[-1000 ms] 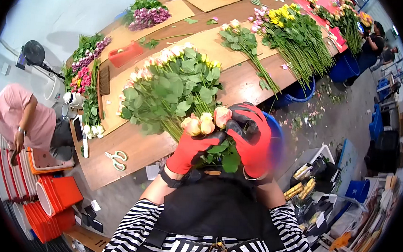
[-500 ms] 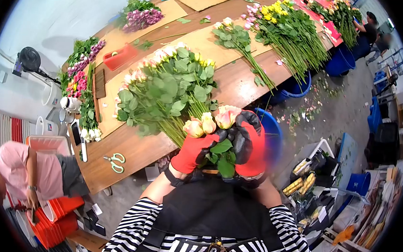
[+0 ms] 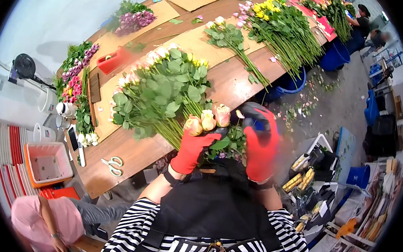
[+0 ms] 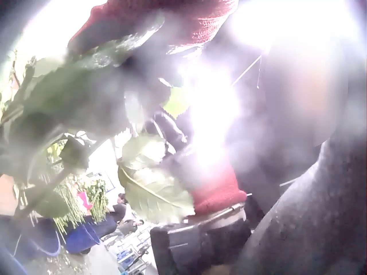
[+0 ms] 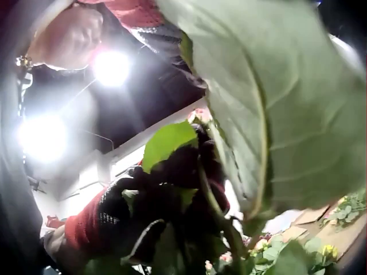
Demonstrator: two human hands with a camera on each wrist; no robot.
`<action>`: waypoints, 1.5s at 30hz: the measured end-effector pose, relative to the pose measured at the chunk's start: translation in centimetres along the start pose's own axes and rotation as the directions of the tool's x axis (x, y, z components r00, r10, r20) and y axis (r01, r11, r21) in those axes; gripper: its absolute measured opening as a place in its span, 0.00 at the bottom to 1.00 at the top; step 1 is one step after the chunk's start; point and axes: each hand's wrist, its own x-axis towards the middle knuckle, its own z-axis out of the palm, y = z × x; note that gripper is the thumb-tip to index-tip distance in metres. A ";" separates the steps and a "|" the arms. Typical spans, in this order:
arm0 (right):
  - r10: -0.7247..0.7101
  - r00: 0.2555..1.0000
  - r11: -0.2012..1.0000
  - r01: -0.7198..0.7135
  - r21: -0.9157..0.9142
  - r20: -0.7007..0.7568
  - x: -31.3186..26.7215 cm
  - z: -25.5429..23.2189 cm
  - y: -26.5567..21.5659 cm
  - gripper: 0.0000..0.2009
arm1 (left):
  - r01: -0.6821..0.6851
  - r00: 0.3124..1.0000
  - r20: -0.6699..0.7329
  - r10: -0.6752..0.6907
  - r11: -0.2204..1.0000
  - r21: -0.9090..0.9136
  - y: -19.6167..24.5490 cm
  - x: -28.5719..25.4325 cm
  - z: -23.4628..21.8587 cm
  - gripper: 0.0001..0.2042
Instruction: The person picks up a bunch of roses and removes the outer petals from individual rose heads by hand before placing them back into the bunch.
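Beside the brown wooden counter, the red-and-black gloved left hand's fingers gripped three peach roses, stems lightly enclosed. The similarly gloved right hand's opening and hold were unclear; gentle support best spared petals.

Big leaf: pale green, very close, fills the upper right, with thick lines on it.
Small leaf: bright green, in the middle, lit up.
Left hand: in a red and black glove, comes in from the lower left, with dark fingers curled by the stems.
Right hand: only a bit of its red and black glove shows at the top, beside the big leaf.
Rose: pink, peeking out just above the left hand.
Lights: two bright white ones, on the left side.
Yellow flowers: small, at the lower right, with green leaves near them.
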 end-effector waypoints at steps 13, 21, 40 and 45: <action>0.385 0.863 0.518 -0.496 0.697 0.328 -1.1 2.2 1.6 0.14 | 0.194 0.980 -0.013 -0.200 0.960 -0.201 1.6 -0.1 0.7 0.13; 0.285 0.954 0.823 -0.295 0.485 0.096 -0.3 1.5 2.7 0.16 | 0.188 0.978 -0.026 -0.207 0.930 -0.317 1.6 0.2 0.9 0.14; 0.335 0.808 0.400 -0.588 0.703 0.484 0.7 2.0 3.8 0.10 | 0.280 0.959 0.157 -0.234 0.854 -0.439 0.5 1.1 -0.5 0.20; 0.311 0.943 0.830 -0.328 0.450 0.115 1.7 0.9 5.2 0.11 | 0.176 0.984 0.034 -0.176 0.912 -0.370 1.0 2.0 -0.3 0.21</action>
